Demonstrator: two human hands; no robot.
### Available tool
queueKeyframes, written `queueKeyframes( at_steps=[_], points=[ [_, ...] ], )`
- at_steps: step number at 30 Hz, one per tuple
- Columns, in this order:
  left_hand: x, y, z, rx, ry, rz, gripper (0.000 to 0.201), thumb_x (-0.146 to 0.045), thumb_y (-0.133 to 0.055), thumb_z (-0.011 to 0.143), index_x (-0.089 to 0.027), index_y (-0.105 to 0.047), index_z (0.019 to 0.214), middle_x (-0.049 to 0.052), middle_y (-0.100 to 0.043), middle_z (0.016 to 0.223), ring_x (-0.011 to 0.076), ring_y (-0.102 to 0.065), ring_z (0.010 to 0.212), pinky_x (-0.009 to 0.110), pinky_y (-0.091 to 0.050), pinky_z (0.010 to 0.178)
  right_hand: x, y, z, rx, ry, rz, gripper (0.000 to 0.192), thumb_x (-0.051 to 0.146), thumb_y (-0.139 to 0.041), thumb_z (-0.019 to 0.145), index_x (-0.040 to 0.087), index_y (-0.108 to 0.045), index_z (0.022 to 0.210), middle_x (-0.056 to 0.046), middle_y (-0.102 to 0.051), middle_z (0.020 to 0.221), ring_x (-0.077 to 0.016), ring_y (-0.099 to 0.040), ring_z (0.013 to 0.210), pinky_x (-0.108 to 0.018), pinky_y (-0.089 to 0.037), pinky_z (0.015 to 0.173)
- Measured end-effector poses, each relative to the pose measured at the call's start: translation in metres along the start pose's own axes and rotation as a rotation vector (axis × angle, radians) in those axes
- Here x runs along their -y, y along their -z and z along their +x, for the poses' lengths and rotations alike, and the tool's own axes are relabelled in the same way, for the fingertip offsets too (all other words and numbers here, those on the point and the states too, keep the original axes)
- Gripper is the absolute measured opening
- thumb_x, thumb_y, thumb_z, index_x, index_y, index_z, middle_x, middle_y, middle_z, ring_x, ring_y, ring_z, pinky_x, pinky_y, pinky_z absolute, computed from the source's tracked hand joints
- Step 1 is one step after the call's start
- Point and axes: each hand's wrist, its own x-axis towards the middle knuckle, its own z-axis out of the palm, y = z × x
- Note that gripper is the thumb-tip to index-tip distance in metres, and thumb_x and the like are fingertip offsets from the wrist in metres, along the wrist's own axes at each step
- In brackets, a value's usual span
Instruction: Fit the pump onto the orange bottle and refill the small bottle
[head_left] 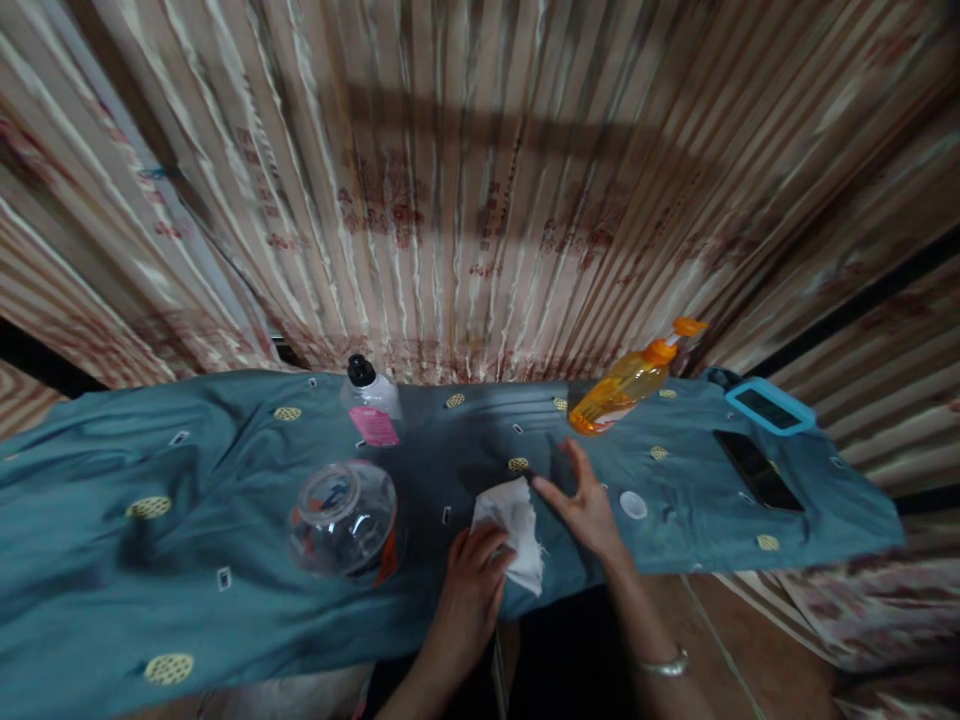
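My left hand [476,570] is at the front middle of the table, its curled fingers on the left edge of a crumpled white cloth [517,525] with a frayed edge. Just right of the cloth, my right hand [589,510] is empty, thumb and fingers apart. Beyond its fingertips stands a pump bottle [622,388] of orange liquid. To the left of my left hand sits a clear round bowl [341,530] with something orange at its lower right. Behind the bowl is a clear bottle [373,405] with a black cap and a pink label.
A teal patterned cloth [247,480] covers the long table. On the right lie a white disc [634,505], a black phone [757,470] and a blue-framed device [771,405]. Striped curtains [465,200] hang close behind the table.
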Motion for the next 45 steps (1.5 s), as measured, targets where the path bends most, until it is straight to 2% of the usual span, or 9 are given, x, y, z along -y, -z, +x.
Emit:
queueKeyframes(
  at_steps=[2,4,6,10,17,22,36,40,45],
  points=[
    [-0.001,0.006,0.005,0.032,-0.023,-0.014,0.037,-0.008,-0.05,0.094,-0.024,-0.075,0.117,0.009,-0.075,0.133,0.0304,-0.062,0.135,0.06,-0.051,0.114,0.021,-0.021,-0.017,0.185,0.097,0.025,0.092,0.067,-0.076,0.081,0.021,-0.044,0.154,-0.016,-0.049,0.16,-0.0344,-0.046,0.148,-0.062,-0.037,0.121],
    [0.003,0.013,0.008,0.013,-0.036,-0.032,0.034,-0.008,-0.049,0.096,-0.024,-0.076,0.111,0.009,-0.077,0.129,0.0289,-0.064,0.132,0.057,-0.053,0.112,0.034,-0.034,-0.019,0.282,0.127,0.025,0.06,0.061,-0.07,0.089,0.019,-0.065,0.131,-0.014,-0.061,0.148,-0.0306,-0.054,0.141,-0.059,-0.041,0.119],
    [0.011,0.023,0.008,-0.058,-0.035,-0.045,0.033,-0.01,-0.047,0.098,-0.022,-0.075,0.11,0.01,-0.077,0.126,0.0279,-0.064,0.132,0.057,-0.053,0.113,0.037,-0.036,-0.012,0.307,0.083,0.003,0.04,0.055,-0.06,0.098,0.018,-0.07,0.111,-0.008,-0.074,0.117,-0.0226,-0.07,0.111,-0.05,-0.055,0.102],
    [0.03,0.041,0.005,-0.235,0.063,-0.043,0.038,-0.008,-0.039,0.099,-0.02,-0.074,0.107,0.011,-0.073,0.134,0.0275,-0.058,0.141,0.061,-0.045,0.121,0.025,-0.02,-0.003,0.242,-0.037,-0.089,0.038,0.054,-0.055,0.101,0.018,-0.068,0.101,0.001,-0.068,0.082,-0.0146,-0.067,0.074,-0.036,-0.058,0.076],
    [0.025,0.026,0.013,-0.213,0.048,-0.134,0.053,-0.005,-0.038,0.094,-0.02,-0.062,0.14,0.014,-0.058,0.155,0.026,-0.046,0.153,0.058,-0.04,0.127,0.035,-0.008,-0.028,-0.052,0.047,-0.269,0.055,0.048,-0.054,0.101,0.016,-0.049,0.146,-0.016,-0.062,0.139,-0.0301,-0.061,0.129,-0.059,-0.048,0.11],
    [0.016,0.01,0.038,-0.077,0.047,-0.071,0.05,-0.012,-0.049,0.094,-0.018,-0.058,0.143,0.017,-0.057,0.156,0.0305,-0.047,0.152,0.063,-0.043,0.124,0.041,-0.039,-0.021,0.129,0.304,-0.231,0.025,0.033,-0.054,0.104,0.021,-0.068,0.121,-0.007,-0.072,0.125,-0.0214,-0.066,0.121,-0.049,-0.053,0.108],
    [0.009,0.013,0.038,0.072,0.062,0.111,0.051,-0.012,-0.054,0.093,-0.016,-0.057,0.144,0.018,-0.054,0.158,0.0322,-0.042,0.156,0.063,-0.036,0.128,0.005,-0.068,-0.022,0.08,0.205,-0.337,0.037,0.032,-0.062,0.099,0.019,-0.062,0.133,-0.012,-0.062,0.144,-0.0299,-0.056,0.138,-0.06,-0.044,0.116],
    [0.008,0.013,0.038,0.061,0.077,0.072,0.058,-0.013,-0.054,0.093,-0.015,-0.052,0.15,0.018,-0.053,0.159,0.0328,-0.041,0.156,0.064,-0.036,0.127,0.028,-0.079,-0.009,0.037,0.11,-0.258,0.045,0.038,-0.064,0.097,0.019,-0.058,0.138,-0.015,-0.059,0.146,-0.0335,-0.054,0.139,-0.065,-0.042,0.116],
    [0.006,0.014,0.04,-0.012,0.073,-0.092,0.046,-0.02,-0.056,0.094,-0.017,-0.064,0.14,0.017,-0.065,0.148,0.0344,-0.053,0.146,0.063,-0.036,0.127,0.103,-0.121,0.032,0.16,0.23,-0.001,0.073,0.047,-0.071,0.092,0.021,-0.043,0.154,-0.016,-0.049,0.159,-0.034,-0.046,0.147,-0.062,-0.038,0.121]
  ],
)
